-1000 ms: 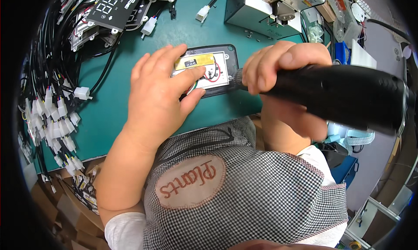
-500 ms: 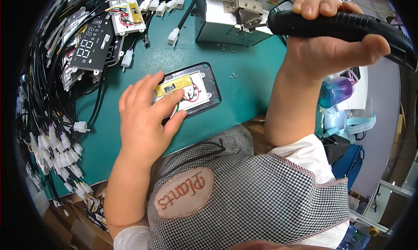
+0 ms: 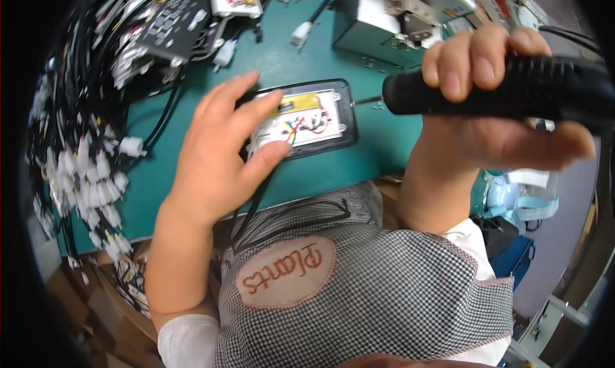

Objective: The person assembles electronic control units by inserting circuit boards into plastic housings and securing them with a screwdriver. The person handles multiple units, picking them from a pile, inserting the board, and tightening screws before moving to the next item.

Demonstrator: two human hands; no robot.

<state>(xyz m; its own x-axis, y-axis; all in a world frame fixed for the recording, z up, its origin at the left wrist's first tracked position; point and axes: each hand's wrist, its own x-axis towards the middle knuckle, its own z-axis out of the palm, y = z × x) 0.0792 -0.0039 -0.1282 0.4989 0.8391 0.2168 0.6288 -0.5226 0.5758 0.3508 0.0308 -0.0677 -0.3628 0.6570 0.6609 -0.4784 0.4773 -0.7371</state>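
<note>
My right hand [image 3: 477, 80] grips a thick black electric screwdriver [image 3: 512, 89], held level above the bench. Its thin bit points left, with the tip at the right rim of a black rectangular housing [image 3: 349, 132]; whether they touch I cannot tell. Inside the housing sits a white circuit board [image 3: 314, 132] with a yellow-taped part [image 3: 301, 103] and thin red, green and black wires. My left hand [image 3: 221, 144] lies over the housing's left end, fingers spread and thumb at the near edge. That end is hidden beneath it.
A silver metal box with a bracket [image 3: 375, 32] stands at the back, small screws [image 3: 378, 105] near it. Black cables with white connectors [image 3: 90, 182] crowd the left. Dark display panels [image 3: 173, 28] are piled at the back left. The green bench [image 3: 307, 176] ends before my checked apron.
My view has shifted, so the bench items appear moved. The screwdriver has come down and left, and its bit now shows beside the housing. My left index finger has lifted toward the housing's left end.
</note>
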